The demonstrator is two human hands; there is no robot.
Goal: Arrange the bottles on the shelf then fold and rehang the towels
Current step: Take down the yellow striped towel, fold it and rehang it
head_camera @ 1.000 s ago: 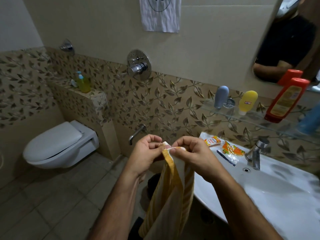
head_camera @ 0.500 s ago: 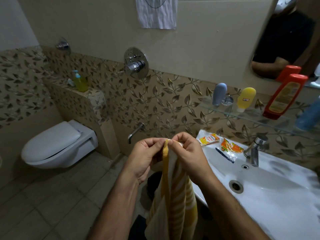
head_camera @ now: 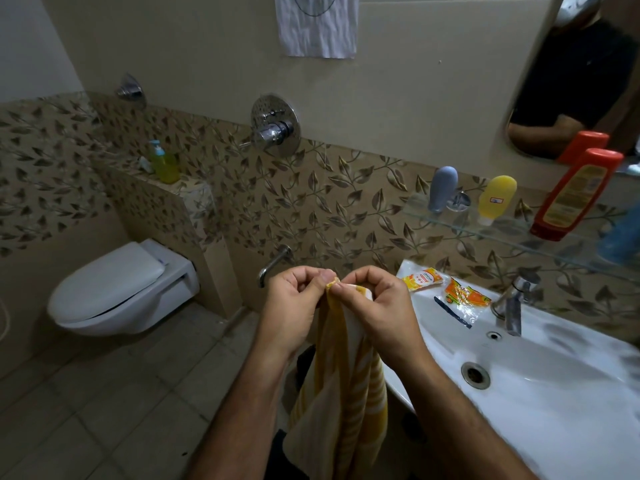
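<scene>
A yellow and white striped towel (head_camera: 349, 393) hangs down in front of me, gathered into a narrow fall. My left hand (head_camera: 294, 306) and my right hand (head_camera: 374, 306) both pinch its top edge, knuckles almost touching. On the glass shelf (head_camera: 450, 221) at the right stand a grey bottle (head_camera: 442, 188), a yellow bottle (head_camera: 496, 199) and a red-capped orange bottle (head_camera: 575, 194). A blurred blue thing (head_camera: 621, 239) sits at the shelf's right end. A white cloth (head_camera: 318, 26) hangs high on the wall.
A white basin (head_camera: 554, 393) with a chrome tap (head_camera: 512, 303) lies to the right; sachets (head_camera: 450, 292) rest on its back rim. A wall-hung toilet (head_camera: 117, 289) is at the left, and a green soap bottle (head_camera: 165, 162) stands on the tiled ledge. A mirror (head_camera: 575, 74) hangs above the shelf.
My two hands have drawn closer together at the towel's top edge, and the hanging cloth has bunched narrower. The view has tilted down slightly.
</scene>
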